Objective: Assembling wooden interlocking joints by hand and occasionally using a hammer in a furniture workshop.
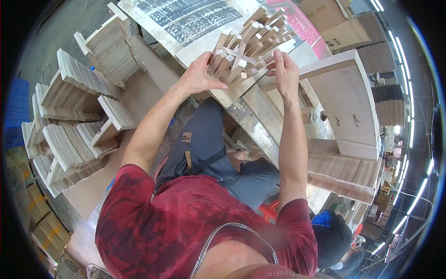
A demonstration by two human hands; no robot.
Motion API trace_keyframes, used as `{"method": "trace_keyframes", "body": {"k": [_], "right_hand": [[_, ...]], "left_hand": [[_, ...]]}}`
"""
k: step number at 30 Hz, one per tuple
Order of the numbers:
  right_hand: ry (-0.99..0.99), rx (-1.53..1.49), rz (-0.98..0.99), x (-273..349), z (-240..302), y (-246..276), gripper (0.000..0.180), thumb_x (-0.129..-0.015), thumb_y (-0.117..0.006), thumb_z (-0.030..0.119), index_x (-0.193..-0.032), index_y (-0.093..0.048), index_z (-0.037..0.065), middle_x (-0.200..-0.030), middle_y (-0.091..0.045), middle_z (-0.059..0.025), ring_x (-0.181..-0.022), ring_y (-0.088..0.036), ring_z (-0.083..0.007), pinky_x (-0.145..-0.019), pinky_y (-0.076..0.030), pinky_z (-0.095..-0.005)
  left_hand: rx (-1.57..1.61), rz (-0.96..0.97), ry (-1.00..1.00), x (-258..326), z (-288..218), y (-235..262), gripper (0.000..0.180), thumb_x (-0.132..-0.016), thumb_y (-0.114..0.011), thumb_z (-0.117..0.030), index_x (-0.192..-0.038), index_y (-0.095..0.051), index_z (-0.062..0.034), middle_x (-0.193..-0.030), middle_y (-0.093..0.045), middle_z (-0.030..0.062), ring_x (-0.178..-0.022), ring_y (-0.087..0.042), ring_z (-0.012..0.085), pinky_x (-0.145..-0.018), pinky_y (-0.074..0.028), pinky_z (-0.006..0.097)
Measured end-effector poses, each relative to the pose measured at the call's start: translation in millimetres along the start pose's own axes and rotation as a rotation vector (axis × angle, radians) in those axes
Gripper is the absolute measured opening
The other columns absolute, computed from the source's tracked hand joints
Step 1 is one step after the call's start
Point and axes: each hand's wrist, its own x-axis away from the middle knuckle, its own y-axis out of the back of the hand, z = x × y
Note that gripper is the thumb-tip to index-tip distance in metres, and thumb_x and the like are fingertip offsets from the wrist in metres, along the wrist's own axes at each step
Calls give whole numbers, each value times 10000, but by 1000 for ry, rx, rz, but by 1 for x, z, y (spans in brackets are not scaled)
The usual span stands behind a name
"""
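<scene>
A heap of short, square-cut wooden sticks (253, 39) lies on the worktable in front of me, many with their pale ends toward me. At its near left side is my left hand (199, 75), thumb stretched out to the right and fingers against the outer sticks. My right hand (286, 74) is at the heap's right side, its fingers bent loosely and apart beside the stick ends. A few sticks lie crosswise on top of the heap, between my hands. Neither hand is closed around a stick.
Stacks of wooden frame-like parts (69, 139) stand on the left. A curved wooden panel (344, 97) with metal fittings and stacked boards (344, 174) are on the right. Cardboard boxes (332, 28) stand behind the table. A person in a dark cap (332, 235) is at lower right.
</scene>
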Motion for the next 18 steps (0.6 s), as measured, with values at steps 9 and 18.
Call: {"method": "trace_keyframes", "body": {"k": [9, 18], "right_hand": [[55, 423, -126, -1, -42, -3, 503, -1039, -496, 403, -899, -667, -49, -750, -681, -193, -723, -692, -302, -747, -516, -435], [-63, 73, -124, 7, -21, -5, 414, -993, -631, 374, -1023, -737, -25, -862, -770, -113, -787, -719, -198, -751, -541, -355]], "left_hand": [[-151, -184, 86, 3, -34, -28, 1173, -583, -934, -587, -1403, -407, 65, -1338, -520, 257, -1246, -552, 407, -1054, -474, 470], [-191, -228, -20, -2, -13, -29, 1078, -681, -872, -604, -1388, -444, 87, -1238, -589, 282, -1153, -612, 420, -982, -505, 484]]}}
